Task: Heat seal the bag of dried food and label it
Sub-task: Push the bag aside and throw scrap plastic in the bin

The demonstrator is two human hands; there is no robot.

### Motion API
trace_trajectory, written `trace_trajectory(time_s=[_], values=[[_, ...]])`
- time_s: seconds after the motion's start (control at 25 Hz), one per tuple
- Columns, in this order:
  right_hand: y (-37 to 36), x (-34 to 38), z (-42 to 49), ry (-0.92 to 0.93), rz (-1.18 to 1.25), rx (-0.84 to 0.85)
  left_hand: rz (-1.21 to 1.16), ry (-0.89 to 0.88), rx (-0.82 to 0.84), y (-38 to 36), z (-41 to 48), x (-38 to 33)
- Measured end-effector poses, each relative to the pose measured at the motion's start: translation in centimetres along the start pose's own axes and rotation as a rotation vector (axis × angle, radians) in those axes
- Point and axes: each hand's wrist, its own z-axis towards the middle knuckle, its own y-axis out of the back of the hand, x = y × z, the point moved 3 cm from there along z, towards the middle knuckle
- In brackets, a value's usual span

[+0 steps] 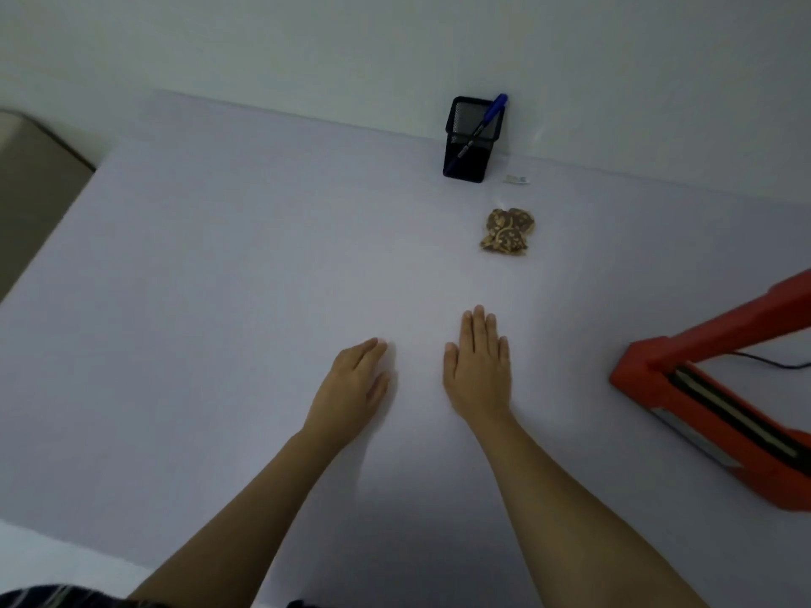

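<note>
A small clear bag of brown dried food [507, 231] lies on the pale table, right of centre and beyond my hands. My left hand [356, 381] and my right hand [479, 366] rest palm down on the table, holding nothing. A red heat sealer [702, 388] stands at the right edge with its arm raised. A blue marker [485, 120] leans in a black mesh pen holder [471, 140] by the wall. A small white label [517, 179] lies just right of the holder.
The table [219, 300] meets a white wall at the back. A black cable [776, 364] runs behind the sealer. A beige surface [30, 204] sits past the table's left edge.
</note>
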Motion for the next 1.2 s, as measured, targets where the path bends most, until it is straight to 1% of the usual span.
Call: trace_trajectory(time_s=[0.08, 0.24, 0.32, 0.44, 0.52, 0.76, 0.84, 0.96, 1.04, 1.12, 1.2], values=[[-0.5, 0.5, -3.0, -0.013, 0.017, -0.020, 0.060, -0.039, 0.014, -0.8, -2.5, 0.5], [-1.4, 1.5, -7.7, -0.043, 0.014, -0.060, 0.060, -0.048, -0.081, -1.7, -3.5, 0.6], [-1.8, 1.5, -8.3, -0.054, 0.002, -0.085, 0.035, -0.048, -0.148, -1.7, -3.4, 0.4], [-2.0, 1.4, -8.2, -0.052, -0.005, -0.104, 0.053, -0.081, -0.184, -1.9, -3.8, 0.0], [-2.2, 1.5, -8.3, -0.045, -0.003, -0.109, 0.100, -0.093, -0.192, -2.3, -4.1, 0.1], [-2.7, 1.5, -8.5, -0.028, 0.002, -0.109, 0.251, -0.083, -0.139, -2.5, -4.1, -0.7], [-2.9, 1.3, -8.4, -0.009, 0.006, -0.098, 0.107, 0.042, -0.172, -2.2, -4.4, -0.9], [-3.1, 1.3, -8.5, 0.004, 0.011, -0.100, -0.301, 0.423, -0.303, -1.1, -6.8, -1.3], [-3.0, 1.1, -8.5, 0.014, 0.016, -0.089, -0.501, 0.609, -0.352, -0.4, -9.3, -1.5], [-2.8, 1.0, -8.6, 0.029, 0.029, -0.052, -0.660, 0.733, -0.358, 0.4, -11.7, -1.2], [-2.8, 2.7, -9.8, 0.078, 0.047, -0.016, -0.703, 0.796, -0.367, 1.2, -14.2, 0.0]])
